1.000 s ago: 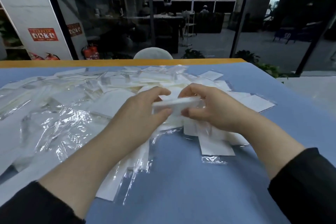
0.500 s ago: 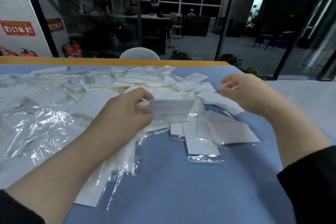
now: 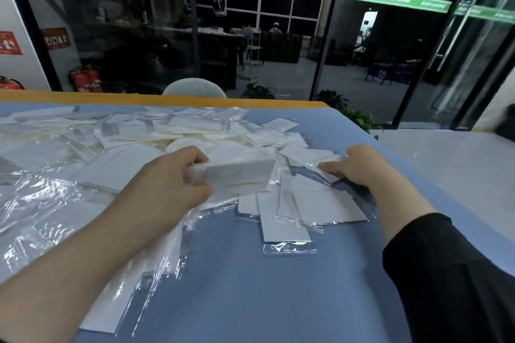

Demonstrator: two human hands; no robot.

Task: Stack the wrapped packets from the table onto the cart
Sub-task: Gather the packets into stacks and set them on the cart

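The left hand (image 3: 167,184) grips a squared stack of wrapped packets (image 3: 239,171) above the blue table (image 3: 278,287). The right hand (image 3: 359,167), fingers nearly straight, presses a loose packet (image 3: 324,166) at the pile's right edge. Slide that packet free before lifting; the slippery film shifts neighbouring packets. Align its edges with the stack. The cart is out of view.

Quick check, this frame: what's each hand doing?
Left hand: grip closed on a stack of wrapped packets.
Right hand: fingers on a loose packet; grip cannot be told.
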